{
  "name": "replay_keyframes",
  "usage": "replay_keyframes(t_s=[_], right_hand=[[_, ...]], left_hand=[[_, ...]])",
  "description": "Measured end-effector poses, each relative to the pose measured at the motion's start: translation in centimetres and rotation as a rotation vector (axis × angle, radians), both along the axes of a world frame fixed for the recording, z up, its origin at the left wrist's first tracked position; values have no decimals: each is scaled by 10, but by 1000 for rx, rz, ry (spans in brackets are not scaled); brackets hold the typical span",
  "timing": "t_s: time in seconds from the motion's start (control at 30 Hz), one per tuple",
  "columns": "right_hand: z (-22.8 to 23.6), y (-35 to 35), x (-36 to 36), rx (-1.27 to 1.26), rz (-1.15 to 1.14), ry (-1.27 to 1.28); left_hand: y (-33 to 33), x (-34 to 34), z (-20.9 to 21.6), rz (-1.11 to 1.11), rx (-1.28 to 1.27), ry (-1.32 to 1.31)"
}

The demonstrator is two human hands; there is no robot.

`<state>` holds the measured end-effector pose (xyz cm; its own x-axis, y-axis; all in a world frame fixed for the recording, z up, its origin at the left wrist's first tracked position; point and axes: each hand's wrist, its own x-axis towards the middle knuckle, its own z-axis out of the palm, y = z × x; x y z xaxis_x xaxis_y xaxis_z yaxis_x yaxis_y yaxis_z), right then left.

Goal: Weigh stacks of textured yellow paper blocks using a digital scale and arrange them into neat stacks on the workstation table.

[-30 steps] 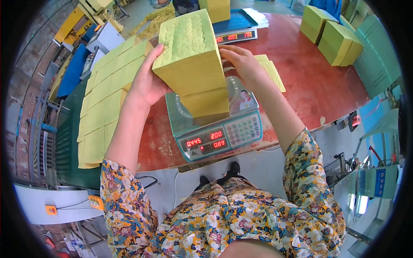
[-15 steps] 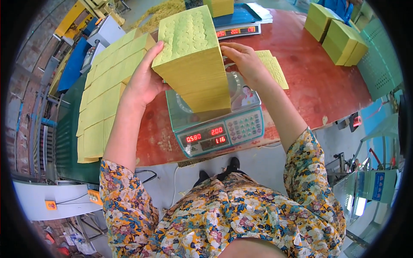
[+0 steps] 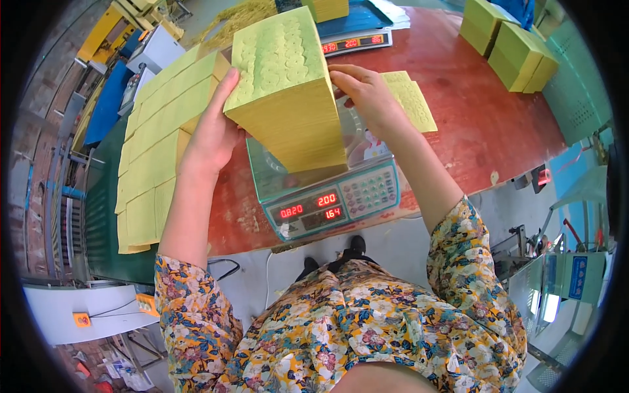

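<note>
A tall stack of yellow paper sheets [image 3: 288, 121], its top embossed with rows of round coin-like marks, leans over the clear-covered pan of a digital scale [image 3: 331, 203]. My left hand [image 3: 213, 134] grips the stack's left side, thumb along the top edge and fingers hidden behind it. At the upper right edge, my right hand [image 3: 367, 95] has its fingers bent against the stack, the tips partly out of sight. Red digits glow on the scale's front panel. How much of the stack's base rests on the pan is hard to see.
Overlapping yellow paper stacks [image 3: 157, 150] lie at the left. Loose yellow sheets [image 3: 414, 105] sit right of the scale on the red table [image 3: 472, 137]. A second scale [image 3: 357, 42] with a blue tray stands behind. More paper blocks [image 3: 521, 59] stand far right, near a person's blue sleeve [image 3: 517, 10].
The stack and both hands have shifted slightly left in the picture, as has the scale. The digits on both scales have changed. My grip looks the same.
</note>
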<state>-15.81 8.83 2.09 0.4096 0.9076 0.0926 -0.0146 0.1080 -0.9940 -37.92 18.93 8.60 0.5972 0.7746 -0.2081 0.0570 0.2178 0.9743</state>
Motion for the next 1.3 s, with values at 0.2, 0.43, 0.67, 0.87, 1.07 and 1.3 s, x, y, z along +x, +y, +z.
replay_keyframes(t_s=[0.2, 0.43, 0.67, 0.87, 1.07, 1.3], right_hand=[[-20, -4, 4, 33, 6, -136], [-55, 25, -14, 229, -150, 78], [-60, 43, -10, 280, 78, 236], [-65, 4, -20, 231, 27, 161], [-74, -131, -51, 96, -118, 267], [-141, -230, -156, -178, -137, 586]], left_hand=[[2, 1, -32, 139, -1, -249], [-3, 21, -109, 284, -100, -382], [-6, 38, -129, 297, -46, -535], [-17, 30, -115, 335, -119, -514], [-93, -73, -114, 264, 88, -311], [-202, -183, -186, 208, -258, -115]])
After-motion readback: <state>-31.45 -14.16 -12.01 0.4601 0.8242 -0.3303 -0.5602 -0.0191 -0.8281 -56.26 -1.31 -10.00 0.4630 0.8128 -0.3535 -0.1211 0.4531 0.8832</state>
